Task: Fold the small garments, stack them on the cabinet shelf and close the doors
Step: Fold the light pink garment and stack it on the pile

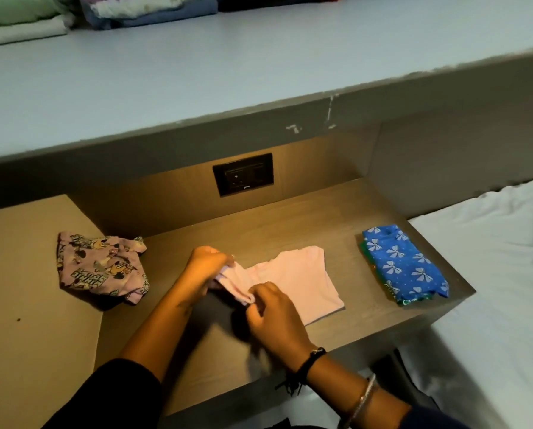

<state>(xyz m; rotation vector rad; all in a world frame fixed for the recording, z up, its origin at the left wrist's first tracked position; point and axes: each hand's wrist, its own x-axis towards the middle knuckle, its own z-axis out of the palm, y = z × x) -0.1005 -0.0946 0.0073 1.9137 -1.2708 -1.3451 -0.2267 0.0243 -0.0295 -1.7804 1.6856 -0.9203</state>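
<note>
A plain pink garment (296,280) lies spread on the wooden ledge (274,218) in the middle. My left hand (205,264) pinches its far left corner. Closer to me, my right hand (273,311) grips the near left edge, which is bunched and lifted off the wood. A pink cartoon-print garment (99,266) lies crumpled to the left, untouched. At the right end of the ledge sits a folded blue garment with white bows (404,263) on top of a folded green one (389,292).
A black wall socket (243,174) is set in the back panel. Above runs a pale blue-grey shelf (197,66) with stacks of folded clothes (135,10) at its far left. A white bed sheet (500,258) lies to the right.
</note>
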